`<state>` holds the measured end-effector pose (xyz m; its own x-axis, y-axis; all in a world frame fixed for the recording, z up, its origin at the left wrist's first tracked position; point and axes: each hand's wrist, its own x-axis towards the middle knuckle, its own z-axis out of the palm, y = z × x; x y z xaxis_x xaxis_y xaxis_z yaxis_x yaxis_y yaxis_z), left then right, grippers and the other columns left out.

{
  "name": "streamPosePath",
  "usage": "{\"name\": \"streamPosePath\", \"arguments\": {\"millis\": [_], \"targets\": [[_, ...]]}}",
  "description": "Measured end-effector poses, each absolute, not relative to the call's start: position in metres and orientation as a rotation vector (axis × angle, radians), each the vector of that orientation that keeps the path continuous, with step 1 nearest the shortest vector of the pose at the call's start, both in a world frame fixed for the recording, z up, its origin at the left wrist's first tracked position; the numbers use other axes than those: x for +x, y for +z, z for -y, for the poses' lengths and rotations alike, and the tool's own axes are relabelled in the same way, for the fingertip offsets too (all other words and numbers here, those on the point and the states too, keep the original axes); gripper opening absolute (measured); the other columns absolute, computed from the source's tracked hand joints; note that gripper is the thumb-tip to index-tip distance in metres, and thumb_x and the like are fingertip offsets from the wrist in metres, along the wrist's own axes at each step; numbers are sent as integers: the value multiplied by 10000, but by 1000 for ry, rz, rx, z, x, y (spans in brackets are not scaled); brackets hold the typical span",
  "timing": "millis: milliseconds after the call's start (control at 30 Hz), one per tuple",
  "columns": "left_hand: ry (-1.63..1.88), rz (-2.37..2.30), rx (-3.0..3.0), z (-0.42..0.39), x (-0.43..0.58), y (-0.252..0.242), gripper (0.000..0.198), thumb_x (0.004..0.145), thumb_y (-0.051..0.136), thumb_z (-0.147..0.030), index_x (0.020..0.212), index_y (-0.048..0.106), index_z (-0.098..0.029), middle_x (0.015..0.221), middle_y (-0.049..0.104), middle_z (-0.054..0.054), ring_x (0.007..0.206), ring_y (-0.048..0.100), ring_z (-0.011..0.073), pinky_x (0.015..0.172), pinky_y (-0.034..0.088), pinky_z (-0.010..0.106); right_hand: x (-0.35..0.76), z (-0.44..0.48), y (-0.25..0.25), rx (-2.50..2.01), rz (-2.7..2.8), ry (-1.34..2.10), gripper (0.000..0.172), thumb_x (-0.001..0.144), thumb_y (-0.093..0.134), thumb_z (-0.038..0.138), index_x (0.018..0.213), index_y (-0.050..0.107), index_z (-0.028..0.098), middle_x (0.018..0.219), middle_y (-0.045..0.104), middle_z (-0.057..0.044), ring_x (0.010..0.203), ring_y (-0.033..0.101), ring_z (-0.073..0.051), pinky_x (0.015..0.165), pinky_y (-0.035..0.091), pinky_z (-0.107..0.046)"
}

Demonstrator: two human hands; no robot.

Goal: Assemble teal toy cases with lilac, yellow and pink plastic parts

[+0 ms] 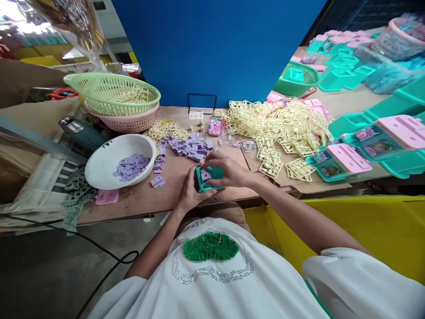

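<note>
A small teal plastic box [216, 172] is at the table's front edge, its open side toward me. My left hand [191, 195] grips the box from the left, with the thumb along its lower edge. Inside the box sits a purple plastic piece [206, 176]. The fingers of my right hand [230, 170] reach into the box and close on this piece. Just beyond my hands lies a loose pile of similar purple pieces [192, 148]. More of them fill the bottom of a white bowl [94, 170] on the left.
Cream plastic frames [282, 124] are heaped on the right. Finished-looking teal and pink boxes [352, 164] stand beyond them. Green [99, 99] and pink baskets [121, 122] are stacked at the left, near a flask [83, 133]. A blue panel [212, 48] rises behind the table.
</note>
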<state>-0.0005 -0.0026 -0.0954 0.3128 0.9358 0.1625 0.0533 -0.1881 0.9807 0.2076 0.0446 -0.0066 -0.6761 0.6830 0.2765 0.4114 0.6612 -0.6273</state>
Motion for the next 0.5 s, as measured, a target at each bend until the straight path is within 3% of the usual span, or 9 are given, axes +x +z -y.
{"name": "streamPosePath", "arguments": {"millis": [167, 267, 500], "targets": [[1132, -968, 1438, 0, 13, -89, 756, 764, 793, -408, 1408, 445, -223, 1408, 595, 126, 1337, 576, 320, 1177, 464, 474, 202, -52, -18, -878, 2436, 599, 257, 872, 761, 305, 1075, 674, 174, 1106, 664, -146, 1062, 598, -314, 927, 527, -456], [1124, -956, 1416, -1, 18, -87, 739, 770, 764, -382, 1408, 431, -213, 1397, 594, 136, 1317, 592, 318, 1158, 483, 474, 200, -57, -29, -893, 2379, 621, 235, 843, 769, 305, 991, 631, 185, 991, 660, -106, 947, 583, -277, 852, 513, -409], [1124, -982, 1406, -2, 19, -90, 764, 776, 768, -394, 1428, 418, -203, 1405, 592, 141, 1343, 584, 327, 1176, 479, 472, 202, -65, -39, -789, 2204, 763, 193, 851, 752, 335, 937, 655, 192, 935, 683, -70, 905, 607, -234, 841, 493, -358]]}}
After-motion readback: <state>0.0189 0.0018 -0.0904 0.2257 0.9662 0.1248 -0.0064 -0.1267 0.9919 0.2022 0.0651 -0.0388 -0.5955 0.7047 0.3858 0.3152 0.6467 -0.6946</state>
